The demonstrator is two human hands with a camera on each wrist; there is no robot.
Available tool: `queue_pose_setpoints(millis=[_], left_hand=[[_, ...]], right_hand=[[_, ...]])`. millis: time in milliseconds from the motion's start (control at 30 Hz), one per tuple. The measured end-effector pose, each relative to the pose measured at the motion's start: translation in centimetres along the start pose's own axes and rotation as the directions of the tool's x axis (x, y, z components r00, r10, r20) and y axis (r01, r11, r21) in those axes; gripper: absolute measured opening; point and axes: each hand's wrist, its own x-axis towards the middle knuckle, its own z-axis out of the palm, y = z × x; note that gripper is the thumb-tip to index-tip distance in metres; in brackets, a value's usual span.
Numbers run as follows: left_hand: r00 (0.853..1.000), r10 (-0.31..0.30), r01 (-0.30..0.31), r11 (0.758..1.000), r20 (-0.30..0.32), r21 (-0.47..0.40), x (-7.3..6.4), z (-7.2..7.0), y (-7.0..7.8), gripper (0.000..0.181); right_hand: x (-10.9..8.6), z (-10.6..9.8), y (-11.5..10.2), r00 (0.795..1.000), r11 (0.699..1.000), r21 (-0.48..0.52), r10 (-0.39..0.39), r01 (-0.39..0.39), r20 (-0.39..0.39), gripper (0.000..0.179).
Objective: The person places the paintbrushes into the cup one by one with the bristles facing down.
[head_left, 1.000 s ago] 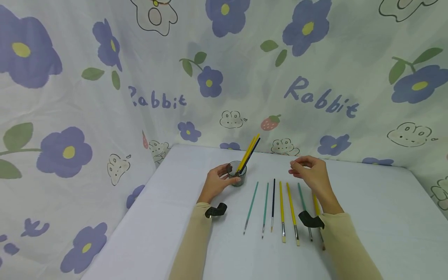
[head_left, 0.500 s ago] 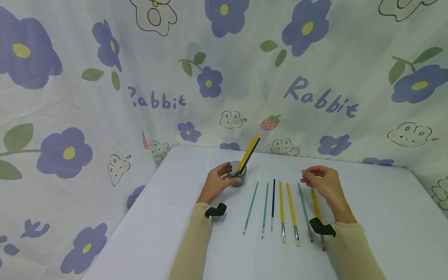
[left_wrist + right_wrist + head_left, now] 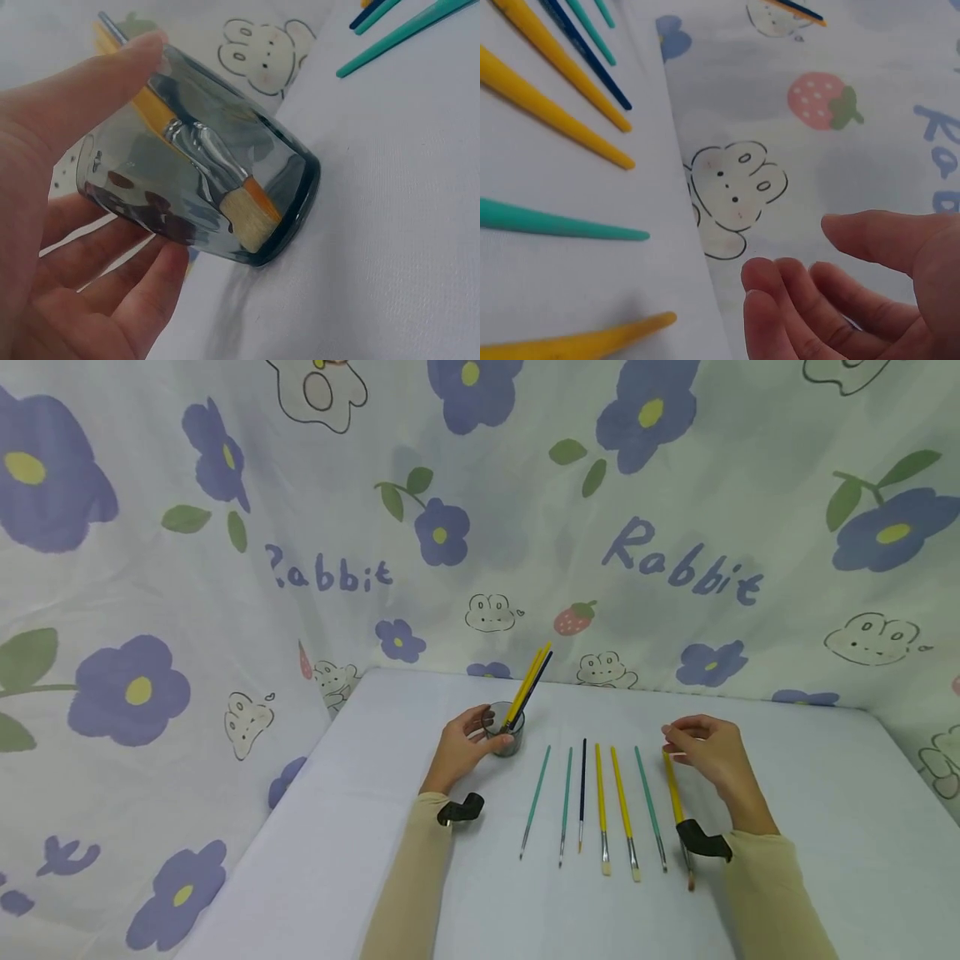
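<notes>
My left hand (image 3: pixel 459 750) holds a smoky glass cup (image 3: pixel 232 131), thumb on one side and fingers on the other. Yellow paintbrushes (image 3: pixel 523 687) and a dark blue paintbrush (image 3: pixel 533 685) lean in it, bristles down. In the left wrist view, the bristles (image 3: pixel 247 219) touch the cup's lower end. At the right, my right hand (image 3: pixel 708 752) hovers near the handle end of the rightmost yellow paintbrush (image 3: pixel 672 785). The right wrist view shows its thumb (image 3: pixel 862 231) apart from the loosely bent fingers, nothing between them. A teal paintbrush (image 3: pixel 649 806) lies just left of that yellow one.
Two more yellow brushes (image 3: pixel 623 802), a dark blue brush (image 3: pixel 582 785) and two teal brushes (image 3: pixel 535 802) lie in a row on the white table (image 3: pixel 330 860), handles away from me. A patterned curtain (image 3: pixel 345 510) hangs behind the far edge.
My right hand has moved right and a little down, from beyond the row to the rightmost yellow paintbrush's handle end. My left hand stays on the cup. The head view has shifted slightly.
</notes>
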Motion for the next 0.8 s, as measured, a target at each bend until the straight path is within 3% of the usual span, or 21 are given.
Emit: queue_pose_setpoints(millis=[367,600,800], left_hand=[[1.000,-0.008,0.008,1.000,-0.010,0.012,0.0,0.1,-0.1,0.086],[1.000,-0.016,0.016,1.000,-0.018,0.016,0.1,0.1,-0.3,0.086],[1.000,-0.017,0.017,1.000,-0.022,0.014,0.1,0.0,-0.1,0.085]], right_hand=[[0.3,-0.6,2.3,0.996,0.993,-0.086,0.087,-0.084,0.033,0.051],[0.9,-0.6,3.0,0.979,0.970,-0.176,0.186,-0.170,0.082,0.051],[0.9,-0.5,3.0,0.970,0.956,-0.242,0.202,-0.166,0.132,0.046]])
